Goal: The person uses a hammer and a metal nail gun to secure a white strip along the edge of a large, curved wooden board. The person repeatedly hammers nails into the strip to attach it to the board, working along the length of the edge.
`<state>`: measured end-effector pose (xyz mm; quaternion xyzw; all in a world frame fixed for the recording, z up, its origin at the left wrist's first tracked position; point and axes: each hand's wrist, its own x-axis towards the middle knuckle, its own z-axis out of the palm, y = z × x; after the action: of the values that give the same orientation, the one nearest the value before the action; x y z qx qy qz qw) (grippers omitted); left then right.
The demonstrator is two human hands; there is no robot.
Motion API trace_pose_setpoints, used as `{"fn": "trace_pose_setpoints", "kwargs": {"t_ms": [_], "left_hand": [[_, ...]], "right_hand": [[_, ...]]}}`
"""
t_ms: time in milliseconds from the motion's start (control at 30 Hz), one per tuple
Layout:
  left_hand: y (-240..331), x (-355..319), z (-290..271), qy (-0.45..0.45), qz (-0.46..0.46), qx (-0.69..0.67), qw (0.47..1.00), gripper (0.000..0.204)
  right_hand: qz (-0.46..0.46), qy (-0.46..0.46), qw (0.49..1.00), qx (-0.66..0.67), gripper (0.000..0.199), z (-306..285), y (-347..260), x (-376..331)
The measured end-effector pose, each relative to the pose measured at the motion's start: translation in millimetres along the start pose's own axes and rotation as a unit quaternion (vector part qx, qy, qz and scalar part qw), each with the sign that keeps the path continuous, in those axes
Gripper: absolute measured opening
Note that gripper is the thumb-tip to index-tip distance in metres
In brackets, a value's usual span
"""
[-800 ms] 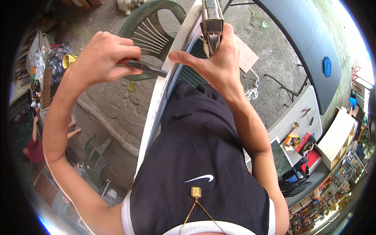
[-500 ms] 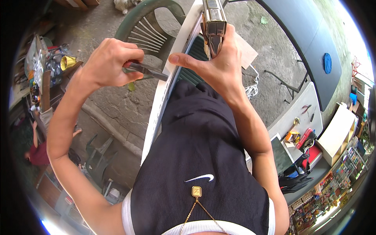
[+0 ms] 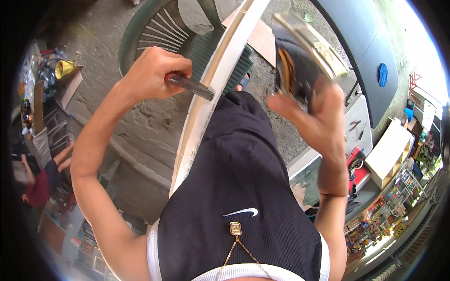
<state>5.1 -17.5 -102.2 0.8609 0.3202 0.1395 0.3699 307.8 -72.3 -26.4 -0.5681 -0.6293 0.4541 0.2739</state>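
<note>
We hold a metal-and-amber device (image 3: 304,51) raised in our right hand (image 3: 314,117), fingers wrapped beneath for support. Our left hand (image 3: 154,75) fists a dark-handled tool (image 3: 190,85), its tip against the long white panel (image 3: 206,98) above a green chair (image 3: 154,33).

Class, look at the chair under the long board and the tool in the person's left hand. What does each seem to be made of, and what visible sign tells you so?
Green chair: most likely moulded plastic, matt, judging by its one-piece slatted back. Tool in the left hand: the handle looks like clear, glossy plastic, since it glints; its tip is hidden behind the pale board.
</note>
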Motion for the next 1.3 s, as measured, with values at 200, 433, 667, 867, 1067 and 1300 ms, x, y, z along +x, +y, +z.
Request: {"fn": "trace_pose_setpoints", "kwargs": {"t_ms": [200,433,667,867,1067,1300], "left_hand": [[-11.0,-2.1,19.9,0.024,0.019,-0.050,0.998,0.021],[-13.9,-0.8,24.3,0.036,0.030,-0.062,0.997,0.022],[-15.0,0.1,23.1,0.063,0.041,-0.072,0.995,0.023],[-9.3,-2.3,23.8,0.082,0.029,-0.075,0.993,0.023],[-13.4,-1.3,24.8,0.090,0.036,-0.089,0.991,0.024],[-14.7,-2.8,24.3,0.083,0.031,-0.083,0.993,0.025]], "right_hand": [[0.046,-0.241,0.961,-0.128,0.049,-30.0,-57.8,-16.4],[0.068,-0.344,0.920,-0.176,0.045,-24.5,-73.1,-6.2],[0.065,-0.337,0.916,-0.208,0.040,-16.8,-83.2,5.9],[0.046,-0.345,0.909,-0.229,0.037,-15.0,-84.2,10.6],[0.072,-0.337,0.908,-0.238,0.035,-9.2,-92.3,13.1],[0.061,-0.331,0.907,-0.253,0.029,-6.8,-93.2,16.0]]}}
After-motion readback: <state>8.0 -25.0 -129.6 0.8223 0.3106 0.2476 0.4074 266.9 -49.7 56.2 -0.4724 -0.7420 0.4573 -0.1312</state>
